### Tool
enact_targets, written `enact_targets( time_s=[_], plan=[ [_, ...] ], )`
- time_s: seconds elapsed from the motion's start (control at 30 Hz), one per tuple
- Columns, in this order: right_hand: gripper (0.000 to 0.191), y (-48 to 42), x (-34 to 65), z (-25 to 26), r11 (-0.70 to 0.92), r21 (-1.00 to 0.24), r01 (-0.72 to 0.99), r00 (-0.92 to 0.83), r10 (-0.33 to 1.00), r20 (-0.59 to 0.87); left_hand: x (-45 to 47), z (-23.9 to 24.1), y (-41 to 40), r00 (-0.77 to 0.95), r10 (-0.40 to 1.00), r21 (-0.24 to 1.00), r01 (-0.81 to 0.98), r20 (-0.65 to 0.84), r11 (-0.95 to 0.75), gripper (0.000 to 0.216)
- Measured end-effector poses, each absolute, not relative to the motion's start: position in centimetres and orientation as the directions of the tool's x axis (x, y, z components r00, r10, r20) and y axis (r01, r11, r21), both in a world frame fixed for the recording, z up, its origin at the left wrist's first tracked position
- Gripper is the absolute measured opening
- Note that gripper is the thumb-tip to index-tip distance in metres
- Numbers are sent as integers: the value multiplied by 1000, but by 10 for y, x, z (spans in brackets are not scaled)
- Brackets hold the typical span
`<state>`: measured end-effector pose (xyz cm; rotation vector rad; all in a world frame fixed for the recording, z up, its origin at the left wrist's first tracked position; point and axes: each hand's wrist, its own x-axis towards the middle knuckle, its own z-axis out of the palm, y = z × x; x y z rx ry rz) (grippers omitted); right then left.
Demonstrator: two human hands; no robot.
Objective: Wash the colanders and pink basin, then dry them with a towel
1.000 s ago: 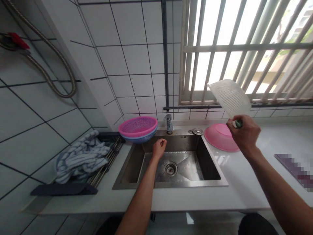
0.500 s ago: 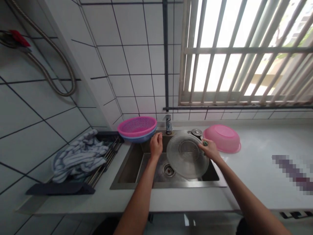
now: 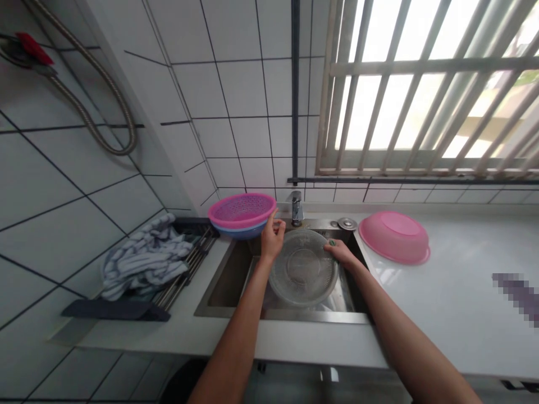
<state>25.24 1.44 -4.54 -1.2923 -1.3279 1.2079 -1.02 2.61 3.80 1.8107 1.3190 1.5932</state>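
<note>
My right hand (image 3: 339, 251) is closed on the right rim of a clear, round colander (image 3: 302, 269) with a fine mesh pattern. The colander is tilted over the steel sink (image 3: 219, 286) and hides its drain. My left hand (image 3: 273, 238) holds nothing I can see, its fingers apart and the index finger stretched up. That fingertip is at the right rim of a pink colander (image 3: 242, 209), which is stacked on a blue basin (image 3: 244, 232) at the sink's back left corner. Whether it touches the rim, I cannot tell.
Behind the sink stands a chrome faucet (image 3: 297, 209), with a metal drain plug (image 3: 347, 224) to its right. An upside-down pink basin (image 3: 394, 238) lies on the white counter (image 3: 455, 314). Left of the sink, a striped cloth (image 3: 145, 255) covers part of a rack (image 3: 191, 264).
The clear colander has moved left with my right hand and now covers the drain. My left hand has reached up to the pink colander's rim, its index finger extended. The view has shifted slightly.
</note>
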Motion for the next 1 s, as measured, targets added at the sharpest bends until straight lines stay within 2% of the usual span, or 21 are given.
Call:
enact_targets(
  time_s=[0.1, 0.17, 0.3, 0.4, 0.47, 0.57, 0.67, 0.73, 0.87, 1.0],
  plan=[
    [21, 20, 257, -49, -40, -993, 113, -35, 998, -44, 0, 55, 44, -33, 846, 789, 381, 532, -482, 71],
    [21, 23, 257, -50, -55, -993, 109, -53, 997, -61, 7, 69, 56, 14, 858, 786, 394, 513, -476, 73],
    [22, 25, 257, -53, -60, -988, 139, -89, 993, -73, 15, 106, 72, 64, 849, 728, 483, 525, -486, 31],
    [22, 26, 259, -54, -44, -984, 174, -93, 994, -61, 17, 138, 82, 7, 781, 643, 563, 624, -519, 34],
    [22, 26, 260, -54, -39, -983, 181, -90, 994, -56, 15, 153, 88, 47, 756, 587, 600, 653, -544, 30],
    [21, 27, 261, -53, -45, -984, 175, -80, 995, -60, 10, 153, 89, 130, 791, 501, 709, 598, -496, 31],
    [21, 29, 260, -53, -42, -985, 168, -74, 996, -55, 5, 134, 84, 283, 811, 371, 779, 512, -505, 53],
    [21, 31, 259, -54, -36, -986, 164, -76, 996, -49, 4, 124, 81, 350, 787, 305, 781, 509, -545, 63],
    [20, 34, 258, -55, 4, -988, 152, -95, 995, -11, 10, 128, 88, 354, 775, 295, 778, 524, -554, 39],
    [19, 35, 257, -56, 155, -977, 147, -143, 981, 134, 16, 145, 102, 330, 782, 277, 804, 528, -526, 31]
  ],
)
